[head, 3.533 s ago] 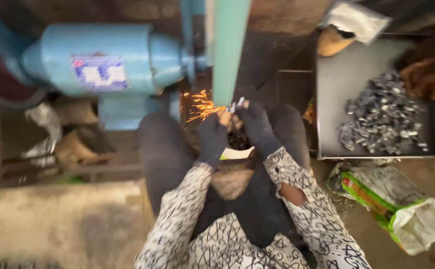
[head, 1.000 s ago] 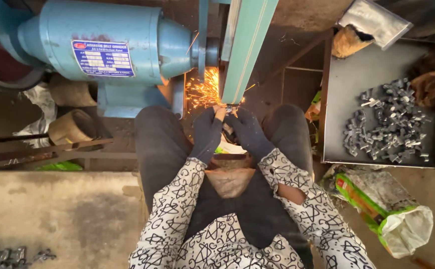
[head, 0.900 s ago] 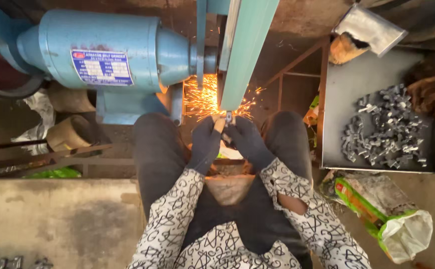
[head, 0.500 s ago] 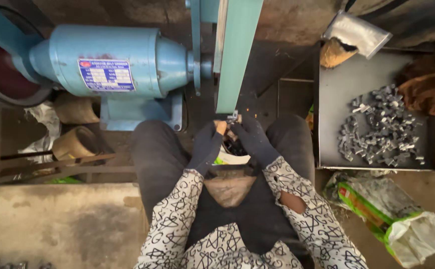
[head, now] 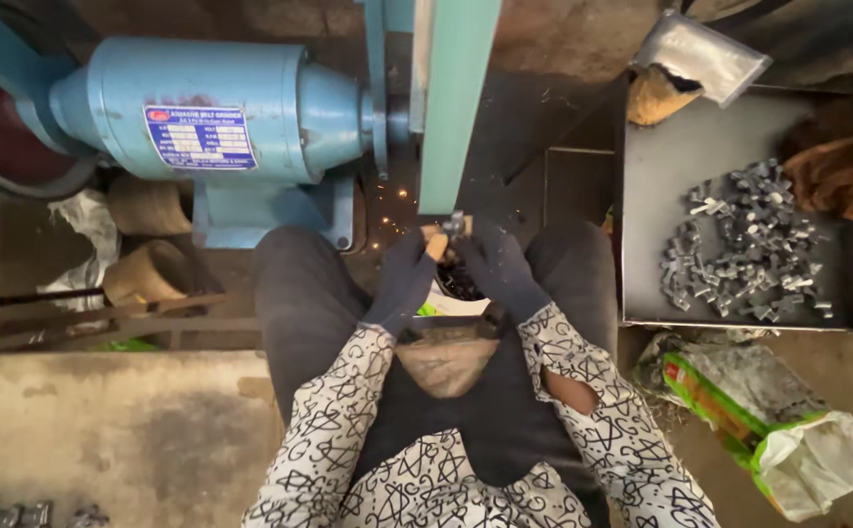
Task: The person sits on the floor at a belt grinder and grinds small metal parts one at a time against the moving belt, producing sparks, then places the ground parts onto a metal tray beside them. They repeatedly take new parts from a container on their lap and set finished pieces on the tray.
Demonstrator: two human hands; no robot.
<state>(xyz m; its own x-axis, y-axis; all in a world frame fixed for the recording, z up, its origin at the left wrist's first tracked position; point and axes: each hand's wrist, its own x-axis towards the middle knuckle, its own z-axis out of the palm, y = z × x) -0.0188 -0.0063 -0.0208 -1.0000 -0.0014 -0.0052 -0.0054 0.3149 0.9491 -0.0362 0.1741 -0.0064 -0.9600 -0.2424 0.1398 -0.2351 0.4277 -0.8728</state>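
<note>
A small metal piece [head: 454, 225] sits just under the lower end of the green belt arm [head: 456, 108], pinched between both gloved hands. It is too small and too covered to tell its long axis or which way it points; only its top end shows, toward 12 o'clock, at the belt.

The left hand [head: 404, 279] lies at 8 o'clock of the piece, curled closed, its bare fingertip touching the piece. The right hand [head: 500, 269] lies at 4 o'clock of it, also closed around it. A few faint sparks [head: 387, 196] show at 10 o'clock of the piece.

Between the knees, at 6 o'clock of the piece, a small container [head: 456, 293] holds dark bits; what they are I cannot tell. At 3 o'clock, well apart, a grey metal tray [head: 661, 284] holds a loose heap of small metal parts [head: 744, 244], with a brown cloth [head: 842, 176] at its upper right corner. A green and white bag [head: 768, 430] lies at 5 o'clock on the floor. The blue motor [head: 211, 112] fills 10 o'clock.
</note>
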